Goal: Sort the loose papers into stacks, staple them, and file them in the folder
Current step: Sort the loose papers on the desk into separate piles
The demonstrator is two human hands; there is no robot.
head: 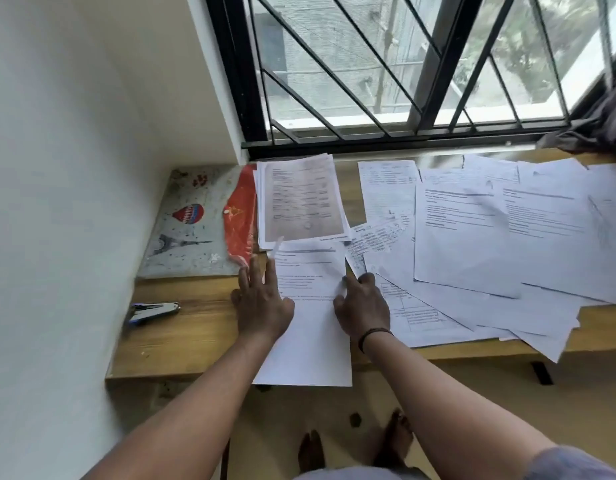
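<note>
Paper mess on a wooden desk (195, 327) under the barred window (403, 74)

Left hand (261, 303) flat, right hand (363, 306) loosely curled, both pressing one sheet (310, 341); folder (192, 223) beyond the left; loose papers (490, 244) sprawl right; stapler (154, 311) further left by the wall.

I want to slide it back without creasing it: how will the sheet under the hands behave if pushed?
The sheet is probably floppy: its near end juts past the desk edge unsupported. It looks light and should slide easily on the smooth wood. Both the left hand and right hand lie on it, so pushing unevenly might buckle it.
</note>
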